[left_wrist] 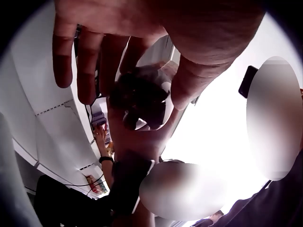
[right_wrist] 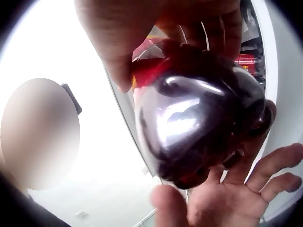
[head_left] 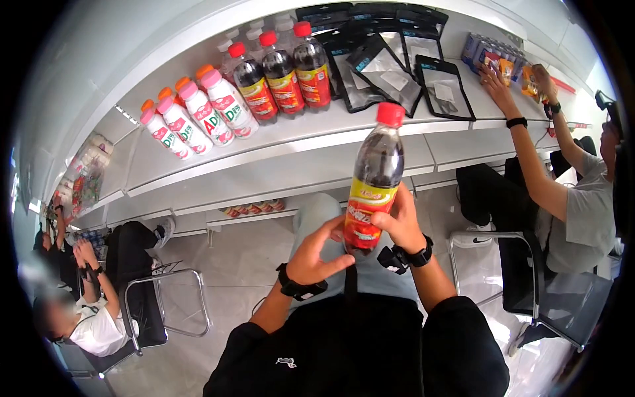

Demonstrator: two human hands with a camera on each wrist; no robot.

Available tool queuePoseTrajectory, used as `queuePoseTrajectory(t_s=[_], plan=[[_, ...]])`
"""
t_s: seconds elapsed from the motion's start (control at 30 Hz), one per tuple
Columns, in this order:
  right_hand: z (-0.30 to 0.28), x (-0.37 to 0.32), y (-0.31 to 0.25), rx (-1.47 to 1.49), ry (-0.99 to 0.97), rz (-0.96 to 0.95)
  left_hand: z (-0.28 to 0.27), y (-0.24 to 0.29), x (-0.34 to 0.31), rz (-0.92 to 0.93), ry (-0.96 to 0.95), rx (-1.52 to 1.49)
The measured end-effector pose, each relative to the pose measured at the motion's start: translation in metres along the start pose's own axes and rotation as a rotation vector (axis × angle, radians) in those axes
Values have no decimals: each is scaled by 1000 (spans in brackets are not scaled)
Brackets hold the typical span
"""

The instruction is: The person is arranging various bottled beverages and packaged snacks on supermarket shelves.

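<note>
A dark soda bottle with a red cap and a red-yellow label (head_left: 370, 198) stands nearly upright before the body. My right hand (head_left: 403, 221) grips its lower part, thumb across the label. At the bottle's lower left is my left hand (head_left: 317, 255), fingers extended and thumb apart; whether it touches the bottle is unclear. In the left wrist view the bottle's base (left_wrist: 142, 97) lies beyond the spread left fingers (left_wrist: 89, 66). The right wrist view shows the bottle base (right_wrist: 194, 123) large, under the right hand (right_wrist: 165, 28), with the left palm (right_wrist: 227, 203) below.
The white shelf (head_left: 284, 139) holds similar soda bottles (head_left: 286, 83), pink-capped white bottles (head_left: 225, 106) and black-edged pouches (head_left: 443, 89). One person (head_left: 582, 205) reaches onto the shelf at right; another (head_left: 99, 317) sits at left. Metal-framed chairs (head_left: 555, 298) stand on both sides.
</note>
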State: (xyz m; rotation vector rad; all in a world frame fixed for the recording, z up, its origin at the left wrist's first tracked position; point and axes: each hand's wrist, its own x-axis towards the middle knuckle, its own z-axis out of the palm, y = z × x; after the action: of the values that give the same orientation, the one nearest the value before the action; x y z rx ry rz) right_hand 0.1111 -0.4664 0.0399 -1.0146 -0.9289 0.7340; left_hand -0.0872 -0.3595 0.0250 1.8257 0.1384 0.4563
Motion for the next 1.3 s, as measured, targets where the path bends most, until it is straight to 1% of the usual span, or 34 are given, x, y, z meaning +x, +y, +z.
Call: queuePoseTrajectory(t_s=[0.03,0.1,0.2,0.23,0.37,0.47,0.5,0.6,0.63,0.67,0.73,0.77,0.8,0.83,0.87,0.93,1.03,1.13,1.17,1.23,1.3], plan=[[2,1,1,-32,-18,-20,0,6,1,-1,-16,-50],[9,3,9,-65,-28,-65,3,3,2,-48,61,-117],[18,0,16,-26,-41,80,5,-2,3,-104,149,-177],[20,0,19,-67,-56,56,4,-5,3,-113,168,-179],[32,-3,34,7,3,62,4,-17,4,-92,271,-159],[30,5,37,-248,3,-51,2,-31,4,-62,332,-134],[29,9,38,-271,2,-72,-3,-36,8,-40,344,-117],[13,22,53,-366,-109,-3,-27,-42,28,14,383,-31],[17,32,47,-356,-94,-4,-36,-41,41,40,397,-2],[18,44,45,-372,-69,-47,-46,-35,52,1,361,14],[17,77,44,-399,-12,-127,-69,-43,85,46,334,100],[11,96,52,-430,10,-201,-79,-41,103,100,348,97],[7,114,55,-488,24,-217,-88,-39,119,152,362,93],[5,130,56,-474,30,-220,-98,-41,134,217,355,138],[4,144,57,-461,34,-227,-107,-51,147,234,347,167],[2,161,63,-527,70,-247,-118,-65,163,282,417,395],[0,173,72,-618,131,-276,-121,-76,171,209,420,327],[0,176,75,-633,157,-281,-122,-85,171,220,410,340],[-2,175,77,-651,151,-292,-122,-89,170,203,432,301],[-6,174,80,-687,134,-313,-119,-96,172,230,485,234],[-7,174,77,-644,119,-251,-117,-99,172,243,519,218]])
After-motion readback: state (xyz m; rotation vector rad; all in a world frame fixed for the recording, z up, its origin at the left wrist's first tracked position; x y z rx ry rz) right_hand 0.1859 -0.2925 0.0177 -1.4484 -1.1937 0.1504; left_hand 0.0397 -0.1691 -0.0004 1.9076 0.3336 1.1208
